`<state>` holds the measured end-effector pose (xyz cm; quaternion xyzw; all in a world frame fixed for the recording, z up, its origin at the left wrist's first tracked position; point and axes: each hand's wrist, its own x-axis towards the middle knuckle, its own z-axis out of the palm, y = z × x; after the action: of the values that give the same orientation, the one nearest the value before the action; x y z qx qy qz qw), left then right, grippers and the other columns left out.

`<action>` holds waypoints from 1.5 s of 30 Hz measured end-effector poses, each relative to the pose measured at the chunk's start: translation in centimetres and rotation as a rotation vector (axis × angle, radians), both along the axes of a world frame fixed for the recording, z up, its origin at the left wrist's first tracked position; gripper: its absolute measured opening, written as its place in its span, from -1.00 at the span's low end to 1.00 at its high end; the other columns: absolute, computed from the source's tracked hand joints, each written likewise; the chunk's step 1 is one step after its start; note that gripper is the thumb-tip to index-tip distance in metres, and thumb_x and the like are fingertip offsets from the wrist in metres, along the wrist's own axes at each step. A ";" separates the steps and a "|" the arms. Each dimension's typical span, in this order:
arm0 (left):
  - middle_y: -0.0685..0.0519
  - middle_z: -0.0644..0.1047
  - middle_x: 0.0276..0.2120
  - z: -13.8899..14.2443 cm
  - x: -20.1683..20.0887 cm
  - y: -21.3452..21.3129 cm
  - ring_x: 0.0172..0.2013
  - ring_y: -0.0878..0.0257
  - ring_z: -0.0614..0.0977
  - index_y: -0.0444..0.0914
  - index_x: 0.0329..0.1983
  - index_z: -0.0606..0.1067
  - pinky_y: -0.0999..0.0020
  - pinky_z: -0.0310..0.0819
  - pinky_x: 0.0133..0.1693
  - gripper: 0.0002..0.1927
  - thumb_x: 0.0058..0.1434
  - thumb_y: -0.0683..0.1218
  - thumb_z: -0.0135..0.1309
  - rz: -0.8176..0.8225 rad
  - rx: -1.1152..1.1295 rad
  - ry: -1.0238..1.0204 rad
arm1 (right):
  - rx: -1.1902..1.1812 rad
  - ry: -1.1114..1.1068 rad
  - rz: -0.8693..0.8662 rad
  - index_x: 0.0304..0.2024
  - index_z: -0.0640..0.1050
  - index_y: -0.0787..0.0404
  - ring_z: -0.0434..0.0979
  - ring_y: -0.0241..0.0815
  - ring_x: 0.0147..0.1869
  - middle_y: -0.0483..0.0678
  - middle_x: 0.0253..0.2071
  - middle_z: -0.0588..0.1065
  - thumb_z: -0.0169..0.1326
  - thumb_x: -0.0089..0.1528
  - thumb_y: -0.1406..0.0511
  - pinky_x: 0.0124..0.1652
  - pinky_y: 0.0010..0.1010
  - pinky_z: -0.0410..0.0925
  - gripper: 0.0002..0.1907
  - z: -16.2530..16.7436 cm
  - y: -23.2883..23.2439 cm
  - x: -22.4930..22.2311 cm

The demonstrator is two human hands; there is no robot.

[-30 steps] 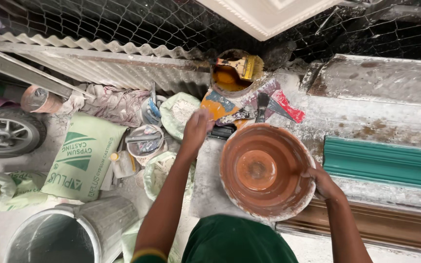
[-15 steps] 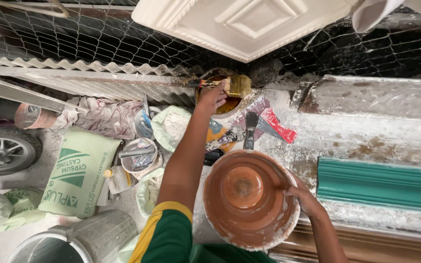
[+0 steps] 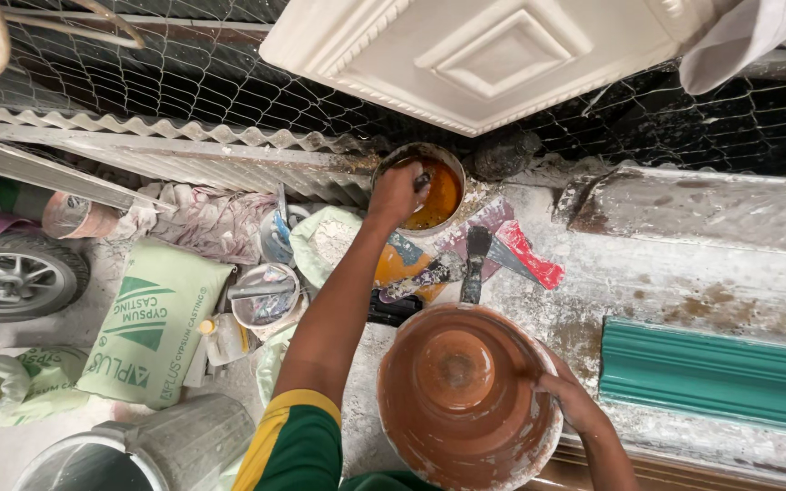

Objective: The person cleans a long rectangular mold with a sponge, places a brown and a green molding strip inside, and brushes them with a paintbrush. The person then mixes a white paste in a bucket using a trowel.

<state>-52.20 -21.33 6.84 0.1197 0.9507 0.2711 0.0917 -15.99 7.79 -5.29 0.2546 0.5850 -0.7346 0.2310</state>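
Note:
My left hand (image 3: 397,193) reaches forward to a round tin of orange liquid (image 3: 441,198) on the plaster-caked bench and is closed on something dark at the tin's rim, likely a brush handle. My right hand (image 3: 568,396) grips the right rim of a large orange-brown bowl (image 3: 459,393) close to me. Between the tin and the bowl lie a dark scraper (image 3: 474,264) and red scrapers (image 3: 528,255).
A green moulding (image 3: 711,373) lies at the right and a grey trough (image 3: 702,211) behind it. A white ceiling panel (image 3: 493,50) hangs above wire mesh. At left sit a green plaster bag (image 3: 152,327), a small tub (image 3: 266,295), a grey bucket (image 3: 138,450) and a wheel (image 3: 15,273).
My left hand has travelled forward from the tools on the bench to the tin of orange liquid and closed at its rim. The bowl stays in my right hand.

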 end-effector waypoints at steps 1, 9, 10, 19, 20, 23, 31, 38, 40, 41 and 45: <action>-0.18 0.64 -0.26 0.0 0.1 -0.2 -0.19 -0.13 0.68 -0.23 -0.09 0.52 -0.05 0.52 -0.10 -0.77 0.28 -0.03 0.19 0.029 0.040 -0.007 | -0.008 -0.002 -0.003 0.49 0.18 0.23 0.38 -0.06 0.34 0.08 0.32 0.41 0.02 -0.02 0.41 0.28 -0.29 0.18 -0.05 0.0 -0.1 0.0; -0.04 0.53 0.23 -1.6 3.2 -1.7 -0.22 0.19 0.75 -0.18 0.04 0.61 0.30 0.64 -0.31 -0.65 0.20 -0.21 0.04 0.101 0.400 0.159 | -0.011 -0.023 0.017 0.42 0.28 0.24 0.43 -0.03 0.19 0.10 0.17 0.45 0.01 0.06 0.35 0.22 -0.25 0.23 -0.19 0.7 -0.3 -0.9; -0.07 0.58 0.15 -1.7 3.7 -1.9 -0.22 0.18 0.73 -0.22 0.05 0.62 0.30 0.64 -0.27 -0.69 0.25 -0.20 0.08 0.162 0.586 0.200 | 0.008 -0.026 0.060 0.38 0.34 0.30 0.41 -0.02 0.14 0.15 0.09 0.44 0.02 0.12 0.32 0.20 -0.23 0.24 -0.27 1.3 -0.4 -1.1; -0.04 0.54 -0.04 2.4 8.4 -8.3 -0.17 0.15 0.57 -0.14 0.31 0.33 0.23 0.55 -0.12 -0.49 0.30 -0.07 0.10 0.679 1.888 -0.210 | 0.192 -0.252 0.294 0.29 0.39 0.25 0.20 -0.01 -0.03 0.05 -0.06 0.42 0.07 0.21 0.22 -0.04 -0.15 0.11 -0.41 5.3 -3.2 3.3; -0.01 0.54 0.01 2.9 9.9 -9.7 -0.08 0.16 0.59 -0.19 0.30 0.35 0.20 0.56 -0.03 -0.51 0.32 -0.03 0.08 0.639 2.008 -0.257 | 0.198 -0.283 0.264 0.35 0.37 0.20 0.09 0.07 -0.12 0.10 -0.11 0.36 0.07 0.24 0.22 -0.15 -0.05 0.05 -0.38 5.5 -4.2 4.4; 0.00 0.53 0.11 4.2 16.1 -14.0 0.08 0.14 0.58 -0.26 0.29 0.34 0.16 0.48 0.13 -0.54 0.39 -0.01 0.06 0.407 2.175 -0.345 | 0.245 -0.263 0.269 0.25 0.32 0.50 0.00 0.17 -0.26 0.23 -0.23 0.12 0.07 0.28 0.21 -0.32 0.07 0.06 -0.40 6.0 -7.6 7.1; 0.02 0.64 -0.08 7.6 35.9 -20.7 -0.12 0.16 0.69 -0.18 0.06 0.55 0.10 0.66 -0.10 -0.69 0.25 -0.06 0.10 -0.016 0.720 -0.462 | 0.413 0.548 0.224 0.55 -0.16 0.21 -0.11 0.02 0.60 0.13 0.58 -0.08 -0.18 0.18 0.45 0.40 -0.24 -0.06 -0.09 11.4 -19.2 11.8; -0.13 0.68 -0.30 -7.1 38.5 -14.9 -0.28 0.13 0.71 -0.30 -0.18 0.62 0.18 0.60 -0.14 -0.72 0.30 0.03 0.19 -0.013 0.214 -0.069 | 0.783 0.696 0.254 0.56 -0.16 0.17 -0.24 0.17 0.69 0.17 0.62 -0.17 -0.11 0.09 0.54 0.50 -0.17 -0.15 0.01 12.6 -27.1 14.9; -0.11 0.67 -0.26 -10.1 40.7 -12.6 -0.23 0.13 0.71 -0.28 -0.14 0.61 0.19 0.59 -0.11 -0.71 0.32 0.04 0.13 -0.027 0.215 0.015 | 0.827 0.650 0.265 0.55 -0.12 0.15 -0.24 0.19 0.68 0.18 0.62 -0.22 -0.05 0.09 0.54 0.49 -0.20 -0.11 0.01 11.9 -27.9 15.9; -0.11 0.67 -0.24 -10.9 41.4 -11.6 -0.21 0.13 0.70 -0.28 -0.12 0.61 0.20 0.59 -0.09 -0.71 0.33 0.04 0.10 -0.057 0.307 0.075 | 0.826 0.640 0.248 0.55 -0.13 0.15 -0.23 0.19 0.68 0.18 0.62 -0.22 -0.06 0.07 0.54 0.49 -0.20 -0.10 0.02 11.5 -27.9 16.3; -0.09 0.67 -0.15 -11.2 39.1 -14.6 -0.12 0.12 0.70 -0.24 -0.03 0.60 0.21 0.58 -0.03 -0.68 0.37 0.04 -0.02 -0.188 0.595 -0.123 | 0.838 0.697 0.201 0.57 -0.15 0.17 -0.24 0.19 0.69 0.20 0.62 -0.19 -0.12 0.05 0.58 0.52 -0.17 -0.13 0.05 9.9 -27.3 17.4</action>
<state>-13.15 -35.92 -4.36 0.2122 0.8071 0.5344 0.1345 1.46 -19.49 4.61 0.0096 0.8906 -0.4539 -0.0283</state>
